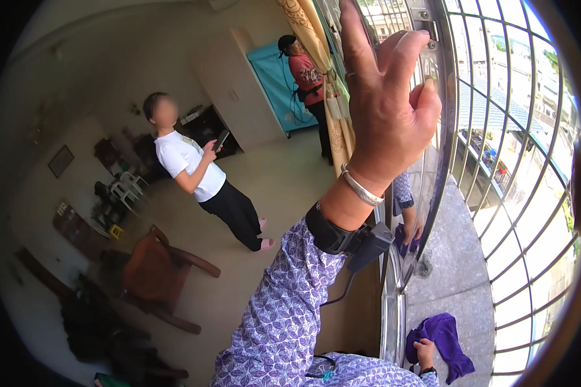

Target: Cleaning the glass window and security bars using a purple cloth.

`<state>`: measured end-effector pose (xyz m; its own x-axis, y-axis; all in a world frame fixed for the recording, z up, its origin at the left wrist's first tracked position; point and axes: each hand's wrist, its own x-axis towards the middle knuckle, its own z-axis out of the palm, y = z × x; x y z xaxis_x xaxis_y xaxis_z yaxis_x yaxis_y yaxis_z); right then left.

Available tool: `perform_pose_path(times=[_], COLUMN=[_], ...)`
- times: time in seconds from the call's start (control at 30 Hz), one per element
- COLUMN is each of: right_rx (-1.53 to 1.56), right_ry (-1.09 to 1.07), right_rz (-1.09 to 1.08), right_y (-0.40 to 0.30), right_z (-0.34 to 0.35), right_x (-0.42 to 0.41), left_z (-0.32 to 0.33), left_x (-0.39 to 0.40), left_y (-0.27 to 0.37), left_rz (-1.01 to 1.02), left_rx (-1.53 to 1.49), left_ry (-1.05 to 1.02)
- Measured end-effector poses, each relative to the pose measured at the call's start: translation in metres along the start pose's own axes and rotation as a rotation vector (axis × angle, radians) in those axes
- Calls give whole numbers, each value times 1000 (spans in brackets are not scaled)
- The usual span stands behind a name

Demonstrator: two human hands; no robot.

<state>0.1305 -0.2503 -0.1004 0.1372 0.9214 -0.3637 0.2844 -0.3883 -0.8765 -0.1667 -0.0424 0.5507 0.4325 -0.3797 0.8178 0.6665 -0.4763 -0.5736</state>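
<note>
My left hand is raised against a metal-framed sliding window, its fingers spread near the latch. One finger points up, and the others are bent at the frame; whether they grip it is unclear. A silver bangle and a black strap with a small dark box sit on that wrist and forearm. Low on the right, my right hand is beyond the window track and holds a purple cloth over the concrete ledge. The glass reflects a hand with purple cloth.
Metal security bars curve along the outer side of the ledge. A patterned curtain hangs beside the window. In the room, a person in a white shirt holds a phone, another person stands by the curtain, and a wooden armchair stands at left.
</note>
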Motion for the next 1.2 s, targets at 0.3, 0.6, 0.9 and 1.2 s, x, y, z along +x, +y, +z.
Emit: perform_pose_path(times=[0.3, 0.6, 0.9, 1.2], right_rx=[64, 118, 165, 76], right_ry=[2, -26, -41, -45], right_rz=[46, 63, 94, 66], right_y=[-13, -13, -18, -14], right_z=[1, 0, 0, -1], right_x=[-5, -5, -8, -6], left_z=[-9, 11, -6, -6], left_x=[8, -10, 1, 1], left_y=[24, -23, 19, 19], left_rz=[-469, 307, -452, -473], left_rx=[-176, 225, -268, -288], left_ry=[-77, 90, -57, -23])
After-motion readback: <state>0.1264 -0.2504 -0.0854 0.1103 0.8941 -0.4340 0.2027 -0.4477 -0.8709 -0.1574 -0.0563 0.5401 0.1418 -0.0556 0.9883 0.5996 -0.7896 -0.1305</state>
